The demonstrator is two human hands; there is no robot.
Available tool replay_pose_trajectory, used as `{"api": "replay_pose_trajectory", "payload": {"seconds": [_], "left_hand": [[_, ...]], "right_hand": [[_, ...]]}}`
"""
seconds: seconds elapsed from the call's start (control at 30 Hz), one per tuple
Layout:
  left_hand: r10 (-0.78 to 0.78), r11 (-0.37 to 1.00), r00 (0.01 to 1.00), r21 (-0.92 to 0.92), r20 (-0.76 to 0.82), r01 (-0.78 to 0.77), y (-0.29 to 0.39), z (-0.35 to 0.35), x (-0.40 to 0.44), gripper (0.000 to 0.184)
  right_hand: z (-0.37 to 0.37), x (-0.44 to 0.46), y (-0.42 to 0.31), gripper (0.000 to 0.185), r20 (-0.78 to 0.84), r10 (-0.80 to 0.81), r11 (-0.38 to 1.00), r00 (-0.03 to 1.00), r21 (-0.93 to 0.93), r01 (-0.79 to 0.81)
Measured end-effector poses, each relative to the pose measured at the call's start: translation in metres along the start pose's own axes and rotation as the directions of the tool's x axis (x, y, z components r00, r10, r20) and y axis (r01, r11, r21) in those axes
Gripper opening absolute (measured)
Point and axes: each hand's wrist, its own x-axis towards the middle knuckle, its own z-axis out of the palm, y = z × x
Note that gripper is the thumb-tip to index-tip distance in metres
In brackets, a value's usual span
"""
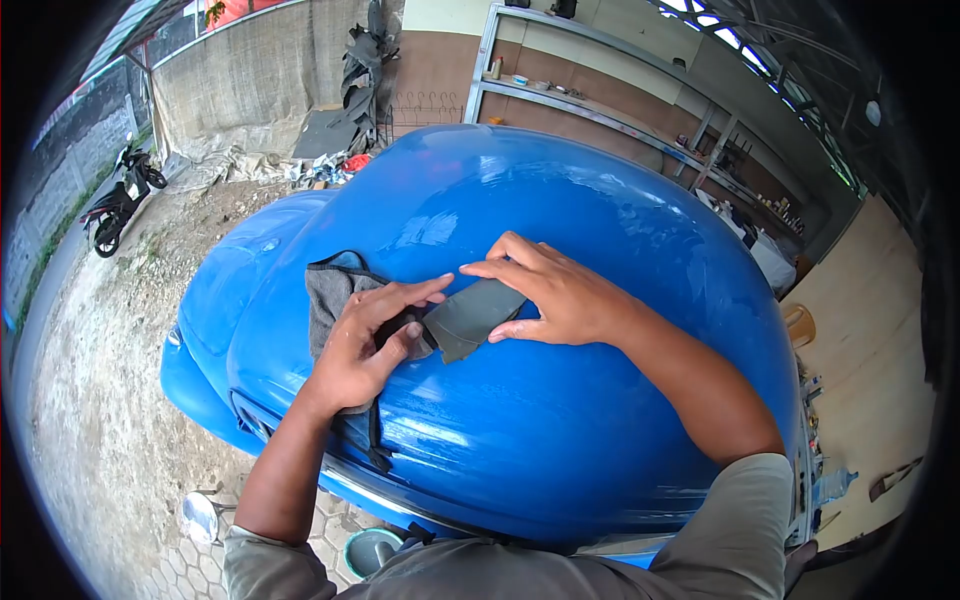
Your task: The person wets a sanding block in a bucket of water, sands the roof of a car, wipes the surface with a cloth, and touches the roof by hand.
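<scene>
A dark grey, bent sheet that looks like sandpaper (472, 317) lies over the glossy blue car roof (560, 420). My right hand (560, 290) has its right end between thumb and fingers. My left hand (365, 345) is at the sheet's left end, thumb and fingers apart, palm over a grey cloth with dark edging (328, 290). That cloth is draped on the roof, and a part of it hangs below my left wrist. What lies under my left fingers is partly hidden.
A round side mirror (200, 517) sticks out at lower left, near a green bucket (370, 550) on the paving. A motorbike (122, 200) stands on the dirt ground. Metal shelving (600, 110) with small items runs along the back wall. A plastic bottle (835, 485) stands at right.
</scene>
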Motion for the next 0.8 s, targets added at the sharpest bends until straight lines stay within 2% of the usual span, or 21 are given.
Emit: {"api": "replay_pose_trajectory", "payload": {"seconds": [0.07,0.1,0.2,0.23,0.33,0.37,0.43,0.47,0.53,0.57,0.63,0.67,0.77,0.8], "left_hand": [[-0.212,0.963,0.977,-0.172,-0.016,0.206,0.004,0.007,0.000,0.049],[-0.153,0.986,0.986,-0.071,-0.064,0.149,0.000,0.011,0.000,0.039],[-0.117,0.973,0.992,0.194,-0.050,0.124,-0.001,0.010,0.001,0.032],[-0.094,0.978,0.987,0.175,-0.131,0.116,-0.002,0.016,0.000,0.032],[-0.079,0.987,0.990,0.132,-0.119,0.095,-0.006,0.014,-0.005,0.028],[-0.114,0.993,0.985,0.030,-0.129,0.118,-0.009,0.014,-0.007,0.027],[-0.182,0.972,0.974,-0.172,-0.137,0.158,-0.015,0.015,-0.010,0.025],[-0.148,0.971,0.975,-0.211,-0.167,0.111,-0.014,0.018,-0.011,0.023],[-0.080,0.959,0.969,-0.284,-0.232,0.011,-0.008,0.023,-0.010,0.020],[-0.071,0.972,0.974,-0.234,-0.215,0.019,-0.010,0.021,-0.011,0.019],[-0.059,0.991,0.982,-0.132,-0.181,0.036,-0.013,0.017,-0.014,0.019],[-0.088,0.984,0.984,-0.165,-0.157,0.061,-0.012,0.016,-0.014,0.018],[-0.148,0.966,0.983,-0.229,-0.110,0.120,-0.009,0.012,-0.013,0.015],[-0.154,0.965,0.981,-0.229,-0.118,0.124,-0.013,0.014,-0.014,0.015]], "right_hand": [[-0.005,0.002,-0.007,0.075,0.023,0.038,0.999,0.999,0.036,-0.039],[-0.008,0.003,-0.011,0.074,0.052,0.060,0.997,0.997,0.043,-0.062],[-0.018,0.006,-0.022,0.067,0.115,0.116,0.986,0.987,0.103,-0.127],[-0.022,0.006,-0.026,0.064,0.134,0.134,0.980,0.982,0.129,-0.151],[-0.037,0.009,-0.035,0.052,0.212,0.296,0.940,0.931,0.108,-0.324],[-0.045,0.012,-0.039,0.040,0.253,0.262,0.957,0.931,0.056,-0.284],[-0.043,0.010,-0.040,0.037,0.260,0.305,0.876,0.916,0.300,-0.377],[-0.041,0.010,-0.039,0.036,0.268,0.324,0.812,0.908,0.415,-0.412],[-0.026,0.008,-0.032,0.036,0.179,0.313,0.721,0.933,0.595,-0.356],[-0.021,0.006,-0.032,0.036,0.134,0.310,0.668,0.941,0.674,-0.316],[-0.017,0.010,-0.043,0.038,0.030,0.341,0.671,0.940,0.692,-0.265],[-0.013,0.012,-0.050,0.039,-0.023,0.356,0.672,0.934,0.701,-0.239],[0.001,0.023,-0.080,0.040,-0.161,0.518,0.433,0.840,0.896,-0.095],[0.007,0.025,-0.082,0.042,-0.159,0.500,0.370,0.851,0.928,-0.044]]}}
